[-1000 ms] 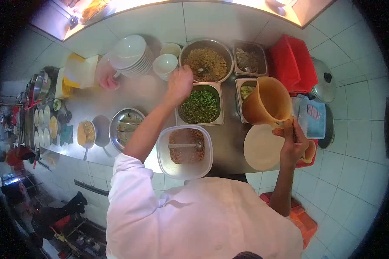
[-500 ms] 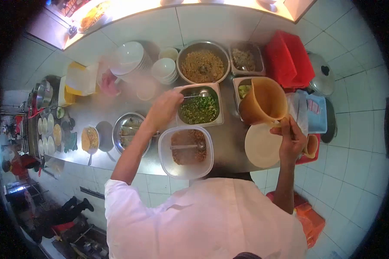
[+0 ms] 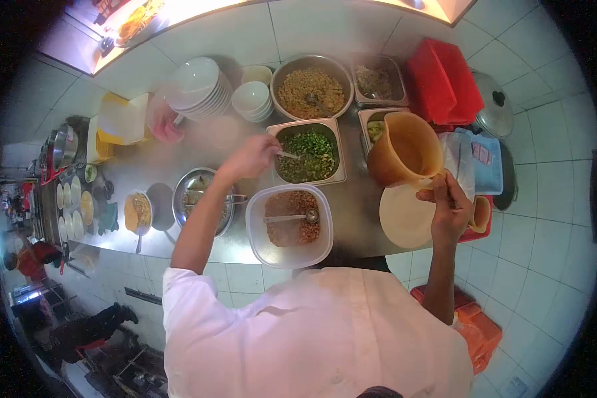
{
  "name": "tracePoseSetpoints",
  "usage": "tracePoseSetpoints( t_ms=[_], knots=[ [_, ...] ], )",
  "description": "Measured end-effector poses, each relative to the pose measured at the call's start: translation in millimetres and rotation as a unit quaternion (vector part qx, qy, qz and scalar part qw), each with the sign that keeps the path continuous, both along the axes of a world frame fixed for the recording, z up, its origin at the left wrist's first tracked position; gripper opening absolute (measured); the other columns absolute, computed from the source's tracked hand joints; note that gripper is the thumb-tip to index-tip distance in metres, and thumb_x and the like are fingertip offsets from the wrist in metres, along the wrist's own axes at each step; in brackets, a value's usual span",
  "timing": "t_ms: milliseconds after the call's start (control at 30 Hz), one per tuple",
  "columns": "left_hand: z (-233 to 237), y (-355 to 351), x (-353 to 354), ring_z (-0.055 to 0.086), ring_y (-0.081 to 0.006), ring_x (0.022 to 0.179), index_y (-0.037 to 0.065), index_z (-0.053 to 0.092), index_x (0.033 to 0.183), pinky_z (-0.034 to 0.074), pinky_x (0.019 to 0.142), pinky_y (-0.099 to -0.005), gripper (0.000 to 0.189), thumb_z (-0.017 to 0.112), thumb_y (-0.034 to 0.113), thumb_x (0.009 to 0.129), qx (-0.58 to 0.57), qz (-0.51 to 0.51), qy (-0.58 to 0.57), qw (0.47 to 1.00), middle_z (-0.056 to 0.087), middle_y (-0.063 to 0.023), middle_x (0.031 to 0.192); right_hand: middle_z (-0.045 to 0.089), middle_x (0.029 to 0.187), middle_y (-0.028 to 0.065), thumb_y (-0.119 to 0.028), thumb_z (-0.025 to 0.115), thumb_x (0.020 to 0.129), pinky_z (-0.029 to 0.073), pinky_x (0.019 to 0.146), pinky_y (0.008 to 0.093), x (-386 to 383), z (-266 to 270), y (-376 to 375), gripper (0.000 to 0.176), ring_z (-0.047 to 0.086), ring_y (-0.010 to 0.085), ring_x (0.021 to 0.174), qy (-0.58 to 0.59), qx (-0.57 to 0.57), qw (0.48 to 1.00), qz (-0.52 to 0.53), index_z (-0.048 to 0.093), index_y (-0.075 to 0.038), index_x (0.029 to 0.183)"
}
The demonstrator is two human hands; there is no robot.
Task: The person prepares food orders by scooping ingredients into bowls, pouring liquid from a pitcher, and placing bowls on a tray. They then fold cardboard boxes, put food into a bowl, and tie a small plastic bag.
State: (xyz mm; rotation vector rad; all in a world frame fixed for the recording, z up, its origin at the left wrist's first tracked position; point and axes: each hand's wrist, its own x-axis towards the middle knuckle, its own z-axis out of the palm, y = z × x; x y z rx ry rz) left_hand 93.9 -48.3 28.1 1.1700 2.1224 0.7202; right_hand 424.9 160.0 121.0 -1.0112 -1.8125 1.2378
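My left hand [image 3: 253, 156] is closed on the handle of a spoon [image 3: 287, 154], whose bowl end is down in the chopped greens of a square metal tray [image 3: 341, 159]. My right hand [image 3: 451, 205] grips the handle of an orange-brown jug [image 3: 414, 149], held tilted above a round pale plate [image 3: 406, 219]. Nearest to me stands a clear plastic tub [image 3: 252, 229] of brown minced food with a ladle [image 3: 292, 217] in it. A metal bowl [image 3: 179, 199] with utensils is beside my left forearm.
Behind are a large metal bowl [image 3: 276, 76] of yellowish food, stacked white bowls [image 3: 196, 83] and small bowls [image 3: 251, 97]. Red bins [image 3: 444, 79], a blue basket [image 3: 487, 172] and a pot lid [image 3: 494, 109] stand right. A noodle bowl [image 3: 139, 211] is at left.
The spoon's bowl end has gone down into the greens. My left hand has shifted slightly, still on its handle. The jug in my right hand is tilted a little differently.
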Motion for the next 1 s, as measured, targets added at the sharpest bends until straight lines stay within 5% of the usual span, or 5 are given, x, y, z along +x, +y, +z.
tracePoseSetpoints(
  t_ms=[367,633,700,833,1000],
  knots=[
    [-21,-33,0,0.050,-0.0086,0.068,0.000,0.063,0.104,0.042,0.061,-0.0252,0.019,0.055,0.016,0.097,0.098,0.135,-0.110,0.980,0.057,0.0014,0.075,0.071,0.074,0.0107,-0.015,0.064,0.095,0.053,0.061,0.0251,-6,-1,-2,0.031,0.068,0.0159,0.063,0.004,-0.017,1.000,-0.003,0.063,0.008,0.115],
    [102,-5,-41,0.042,-0.0010,0.054,0.005,0.064,0.106,0.030,0.046,-0.0176,0.020,0.058,0.022,0.097,0.225,0.221,-0.291,0.903,0.053,0.0056,0.073,0.070,0.079,0.0086,-0.016,0.062,0.096,0.054,0.060,0.0257,-11,-4,4,0.026,0.067,0.0142,0.062,0.029,-0.025,0.999,0.014,0.065,0.007,0.108],
    [137,17,-75,0.041,-0.0016,0.054,0.004,0.064,0.104,0.031,0.047,-0.0183,0.020,0.058,0.022,0.097,0.289,0.136,-0.012,0.948,0.053,0.0054,0.072,0.070,0.079,0.0088,-0.016,0.062,0.096,0.054,0.059,0.0258,-11,-5,6,0.026,0.067,0.0141,0.062,0.044,-0.044,0.998,-0.001,0.066,0.007,0.108],
    [200,70,-135,0.040,-0.0021,0.055,0.004,0.066,0.097,0.033,0.047,-0.0203,0.020,0.057,0.021,0.096,0.341,0.267,0.010,0.901,0.049,0.0053,0.067,0.070,0.080,0.0099,-0.016,0.062,0.096,0.054,0.058,0.0260,-7,-8,8,0.027,0.067,0.0147,0.061,0.029,-0.011,0.999,-0.006,0.066,0.008,0.107],
    [188,133,-203,0.068,-0.0271,0.076,0.001,0.067,0.092,0.051,0.069,-0.0374,0.021,0.054,0.017,0.094,0.295,0.301,0.348,0.837,0.069,-0.0150,0.078,0.070,0.077,0.0096,-0.020,0.061,0.096,0.053,0.060,0.0255,-5,-2,4,0.031,0.066,0.0136,0.060,0.026,-0.022,0.999,-0.014,0.066,0.008,0.108]
  ],
)
